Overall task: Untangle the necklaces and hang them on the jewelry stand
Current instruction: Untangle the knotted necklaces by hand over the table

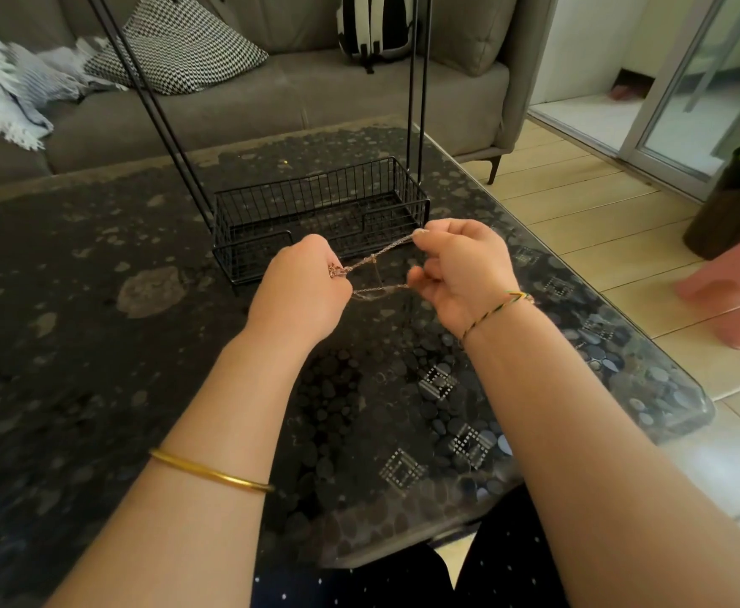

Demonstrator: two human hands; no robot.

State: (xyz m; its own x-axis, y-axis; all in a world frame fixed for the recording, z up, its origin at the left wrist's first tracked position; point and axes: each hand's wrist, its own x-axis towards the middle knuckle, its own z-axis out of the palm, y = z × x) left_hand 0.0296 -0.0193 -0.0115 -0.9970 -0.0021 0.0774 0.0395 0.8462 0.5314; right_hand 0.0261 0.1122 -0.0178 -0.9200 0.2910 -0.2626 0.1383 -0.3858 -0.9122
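Observation:
Thin tangled necklaces (374, 258) stretch between my two hands, held above the dark glass table (96, 344). My left hand (302, 291) grips a bunched end of the chains in curled fingers. My right hand (460, 269) pinches the upper strand at the fingertips, and a lower strand runs into its curled fingers. A small knot sits on the upper strand near the middle. The black wire jewelry stand (320, 212) stands just behind my hands, its basket base on the table and its thin uprights rising out of view; its top is hidden.
A grey sofa (271, 103) with a patterned cushion (179, 46) and a blanket sits behind the table. The table's right edge drops to a tiled floor. A pink stool (736, 291) and a dark planter (736, 204) stand at the right.

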